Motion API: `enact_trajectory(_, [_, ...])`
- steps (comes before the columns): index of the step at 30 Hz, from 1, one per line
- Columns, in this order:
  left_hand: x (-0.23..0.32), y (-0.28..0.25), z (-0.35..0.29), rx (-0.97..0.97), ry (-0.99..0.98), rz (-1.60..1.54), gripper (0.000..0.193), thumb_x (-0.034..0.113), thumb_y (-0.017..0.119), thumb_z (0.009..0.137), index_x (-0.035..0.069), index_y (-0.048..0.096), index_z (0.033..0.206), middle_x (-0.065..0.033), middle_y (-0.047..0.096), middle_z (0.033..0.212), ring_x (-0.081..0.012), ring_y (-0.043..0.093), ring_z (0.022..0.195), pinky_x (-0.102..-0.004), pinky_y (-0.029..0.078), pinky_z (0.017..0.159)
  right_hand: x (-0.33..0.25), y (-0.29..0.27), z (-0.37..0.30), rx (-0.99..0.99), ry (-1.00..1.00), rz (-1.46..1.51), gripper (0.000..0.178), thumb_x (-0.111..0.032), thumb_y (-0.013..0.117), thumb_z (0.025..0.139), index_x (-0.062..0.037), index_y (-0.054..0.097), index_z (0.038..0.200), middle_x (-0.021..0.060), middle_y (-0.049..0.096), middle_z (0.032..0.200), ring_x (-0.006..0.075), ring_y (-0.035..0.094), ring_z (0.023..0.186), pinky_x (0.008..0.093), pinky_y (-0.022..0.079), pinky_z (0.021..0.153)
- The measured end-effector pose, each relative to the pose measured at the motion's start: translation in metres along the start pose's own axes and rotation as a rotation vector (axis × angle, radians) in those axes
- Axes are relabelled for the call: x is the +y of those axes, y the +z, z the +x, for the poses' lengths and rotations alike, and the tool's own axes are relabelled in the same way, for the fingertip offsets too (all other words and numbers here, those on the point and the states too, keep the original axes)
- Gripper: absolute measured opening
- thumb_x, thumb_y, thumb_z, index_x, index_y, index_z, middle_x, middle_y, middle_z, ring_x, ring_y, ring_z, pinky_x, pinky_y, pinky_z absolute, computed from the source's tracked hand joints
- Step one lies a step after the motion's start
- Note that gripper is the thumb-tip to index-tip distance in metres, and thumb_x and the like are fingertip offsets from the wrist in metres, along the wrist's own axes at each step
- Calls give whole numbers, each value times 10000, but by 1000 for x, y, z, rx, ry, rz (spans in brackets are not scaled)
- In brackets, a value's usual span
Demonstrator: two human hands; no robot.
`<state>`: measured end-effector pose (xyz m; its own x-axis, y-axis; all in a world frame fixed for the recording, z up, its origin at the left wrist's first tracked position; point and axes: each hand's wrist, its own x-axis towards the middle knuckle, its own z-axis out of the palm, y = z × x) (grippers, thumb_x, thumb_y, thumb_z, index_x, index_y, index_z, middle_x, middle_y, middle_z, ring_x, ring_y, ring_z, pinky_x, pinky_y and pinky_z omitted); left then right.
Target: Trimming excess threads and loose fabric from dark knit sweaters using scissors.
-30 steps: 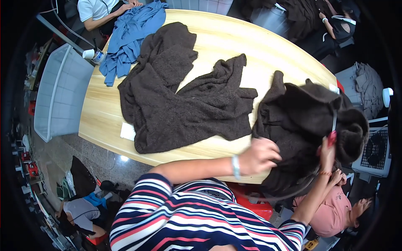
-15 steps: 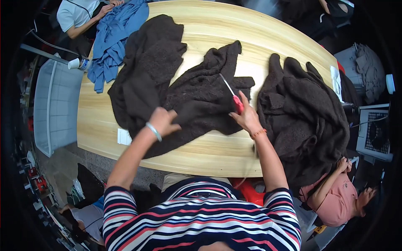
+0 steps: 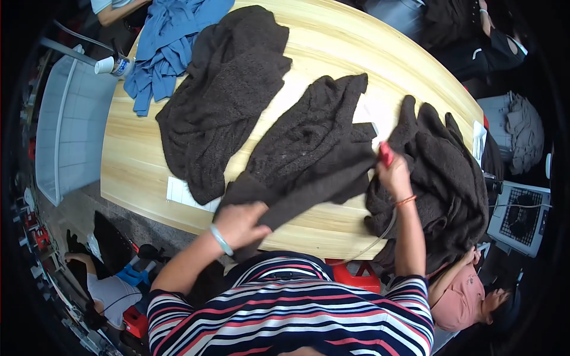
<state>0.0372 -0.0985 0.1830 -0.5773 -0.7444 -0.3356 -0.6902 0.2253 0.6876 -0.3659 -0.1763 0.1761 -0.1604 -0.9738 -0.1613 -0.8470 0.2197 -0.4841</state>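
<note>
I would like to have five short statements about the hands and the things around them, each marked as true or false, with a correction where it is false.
1. The right hand holds a red tool. True.
2. The left hand is at the blue cloth. False: it is at the dark middle cloth; the blue cloth lies at the far left part of the table.
3. A pale bin stands to the left of the table. True.
4. The pale bangle is on the right wrist. False: it is on the left wrist; the right wrist wears an orange bracelet.
5. The table top is light and wood-coloured. True.
</note>
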Motion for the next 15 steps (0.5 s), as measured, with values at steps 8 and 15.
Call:
enact_trajectory(8, [-45,-88,65,893,-253,724,596,125,734,759,62,494,1301,-191,496,1279,-387,456,1211,-468,357,1010,-147,-21,118,151,-155,-161,278,-302,596,892,-67,601,1041,266,646,895,454,617,892,497,487,791])
enact_trajectory(15, [-60,19,61,388,158,399,634,236,727,785,108,497,1361,-158,350,1504,-370,286,1405,-518,230,1137,-91,7,30,-95,-247,-157,263,-271,616,889,-88,579,1075,235,643,752,435,640,737,507,509,673])
